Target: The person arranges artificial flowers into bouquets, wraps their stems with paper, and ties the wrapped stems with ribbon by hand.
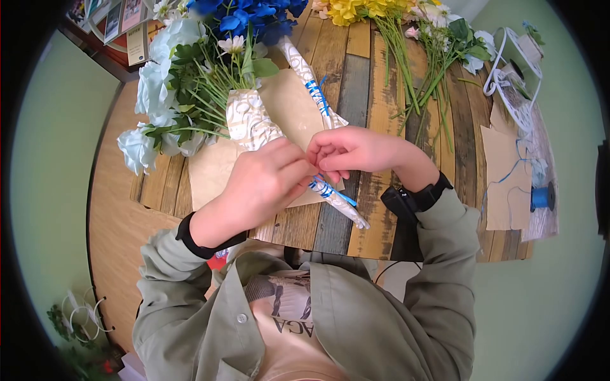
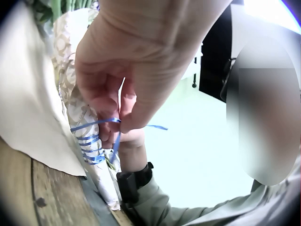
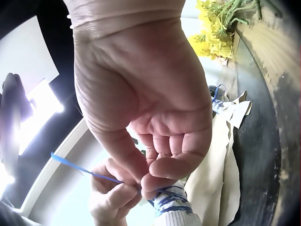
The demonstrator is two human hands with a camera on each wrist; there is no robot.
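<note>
A bouquet of pale blue flowers [image 1: 154,89] has its stems in patterned white wrap [image 1: 249,120], narrowing to a twisted end near the table's front edge. Blue ribbon [image 2: 91,149] winds several times round the narrow part. My left hand [image 1: 264,181] pinches the ribbon between thumb and fingers just above the windings. Meeting it there, my right hand [image 1: 359,151] pinches ribbon too, its other fingers curled. In the right wrist view a loose ribbon tail [image 3: 70,163] sticks out past the left hand's fingers [image 3: 113,200]. The knot area is mostly hidden by fingertips.
Brown paper [image 1: 213,168] lies beneath the bouquet. Beyond it is a second wrapped bundle [image 1: 304,73] with blue flowers [image 1: 254,16]. Yellow flowers [image 1: 346,11] and loose stems [image 1: 406,76] lie at the back; a blue ribbon spool [image 1: 541,197] and white rack [image 1: 508,82] stand right.
</note>
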